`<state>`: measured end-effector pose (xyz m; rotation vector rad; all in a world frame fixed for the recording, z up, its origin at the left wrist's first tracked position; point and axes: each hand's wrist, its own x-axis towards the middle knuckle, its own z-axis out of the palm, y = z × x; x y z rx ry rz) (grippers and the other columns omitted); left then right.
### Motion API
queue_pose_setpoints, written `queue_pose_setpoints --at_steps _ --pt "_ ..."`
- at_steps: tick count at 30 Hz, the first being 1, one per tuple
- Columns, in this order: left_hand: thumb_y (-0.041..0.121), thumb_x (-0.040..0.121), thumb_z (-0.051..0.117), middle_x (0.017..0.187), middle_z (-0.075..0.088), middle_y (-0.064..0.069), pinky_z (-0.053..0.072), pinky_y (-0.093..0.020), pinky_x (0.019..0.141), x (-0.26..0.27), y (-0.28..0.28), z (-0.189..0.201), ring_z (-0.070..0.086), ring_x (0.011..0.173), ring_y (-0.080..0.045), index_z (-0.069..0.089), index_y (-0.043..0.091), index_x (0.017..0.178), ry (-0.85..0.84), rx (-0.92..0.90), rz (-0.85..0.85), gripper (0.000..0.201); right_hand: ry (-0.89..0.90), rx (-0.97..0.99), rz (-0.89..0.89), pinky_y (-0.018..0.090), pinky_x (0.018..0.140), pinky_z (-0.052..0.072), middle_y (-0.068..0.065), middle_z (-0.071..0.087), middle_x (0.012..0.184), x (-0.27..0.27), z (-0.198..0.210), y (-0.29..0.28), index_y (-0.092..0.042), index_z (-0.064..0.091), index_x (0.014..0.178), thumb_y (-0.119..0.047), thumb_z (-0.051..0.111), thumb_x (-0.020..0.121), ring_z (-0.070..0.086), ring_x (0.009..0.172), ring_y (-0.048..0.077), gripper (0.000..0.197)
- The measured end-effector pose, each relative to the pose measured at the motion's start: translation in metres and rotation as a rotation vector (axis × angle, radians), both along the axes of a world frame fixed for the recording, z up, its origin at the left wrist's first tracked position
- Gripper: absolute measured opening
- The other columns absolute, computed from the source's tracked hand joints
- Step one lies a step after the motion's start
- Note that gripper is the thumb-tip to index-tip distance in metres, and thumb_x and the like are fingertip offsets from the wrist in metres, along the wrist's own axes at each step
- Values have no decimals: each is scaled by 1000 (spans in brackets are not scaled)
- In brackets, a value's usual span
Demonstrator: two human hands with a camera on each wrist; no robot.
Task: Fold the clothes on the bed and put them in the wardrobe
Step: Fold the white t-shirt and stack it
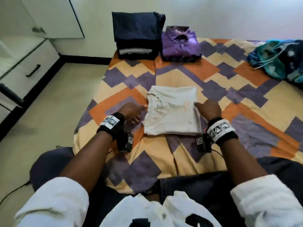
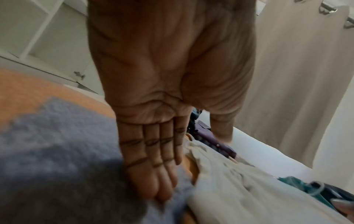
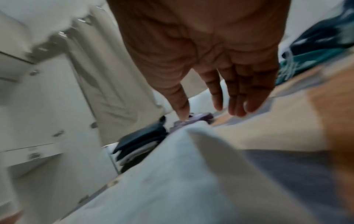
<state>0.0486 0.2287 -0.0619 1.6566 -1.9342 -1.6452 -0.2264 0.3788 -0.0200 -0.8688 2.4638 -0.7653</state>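
a folded white t-shirt (image 1: 172, 110) lies flat in the middle of a bed (image 1: 229, 145) covered in an orange, cream and purple patterned sheet, flanked by a person's two hands. the left hand (image 1: 131, 112) rests flat on the sheet just beside the shirt's left edge, fingers (image 2: 153, 174) straight and together, holding nothing, the thumb reaching toward the fabric. the right hand (image 1: 209, 108) is at the shirt's right edge, fingers (image 3: 239, 94) extended and relaxed with nothing in its grasp; whether it touches the cloth cannot be told. at the far end of the bed sit a stack of dark folded clothes (image 1: 137, 35) and, just beside it, a folded purple shirt (image 1: 179, 43). a blue-green garment (image 1: 278, 59) lies crumpled at the far right.
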Motion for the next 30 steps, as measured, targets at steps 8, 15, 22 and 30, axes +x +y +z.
queue_pose_setpoints --at_steps 8,15,22,30 --pt "56 83 68 125 57 -17 47 -39 88 -52 52 -1 55 113 -36 52 6 124 -278 -408 -43 67 -634 -97 -58 32 63 49 13 70 98 -1 -32 23 1 68 95 -25 78 81 66 79 31 32" --pt "37 73 83 118 67 -15 55 -41 87 -33 56 -3 64 104 -34 65 6 112 -266 -208 -37 53 -383 60 60 26 66 47 22 63 111 38 -52 46 0 64 103 -5 54 89 57 89 24 18" --pt "21 77 85 77 66 -15 51 -34 64 -15 60 12 61 68 -27 63 2 81 -81 41 121 29 142 25 142 36 75 47 21 51 117 10 5 14 -2 48 118 -31 70 81 53 108 36 52" --pt "6 78 82 74 62 -12 45 -30 58 -19 76 21 55 61 -23 61 0 76 -40 196 220 21 198 349 570 32 66 34 8 57 96 -10 20 -119 -5 59 83 -57 66 83 51 80 25 53"
